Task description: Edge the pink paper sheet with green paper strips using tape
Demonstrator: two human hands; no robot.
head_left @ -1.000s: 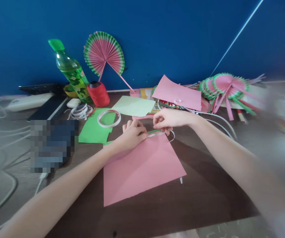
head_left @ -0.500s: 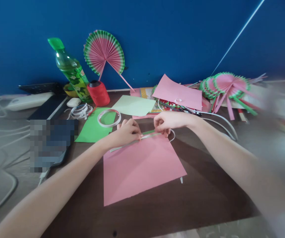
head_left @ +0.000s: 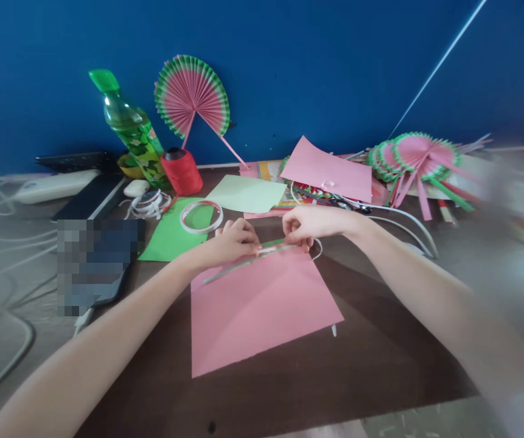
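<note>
A pink sheet of paper lies on the dark table in front of me. Along its far edge runs a narrow folded green and white strip, its left end lying over the pink. My left hand is closed, thumb and fingers pinching this far edge near its middle. To the right, my right hand pinches the same edge near the far right corner, with the fingers curled and the fingertips partly hidden. Behind my left hand, a roll of tape rests on a green sheet.
A pale green sheet and a raised pink sheet lie beyond my hands. Red thread spool, green bottle and paper fan stand at the back. Left is a phone; right, several folded fans and cables.
The strip's left part has tipped over toward me, showing more green where it looked white. Both hands stay in nearly the same place.
</note>
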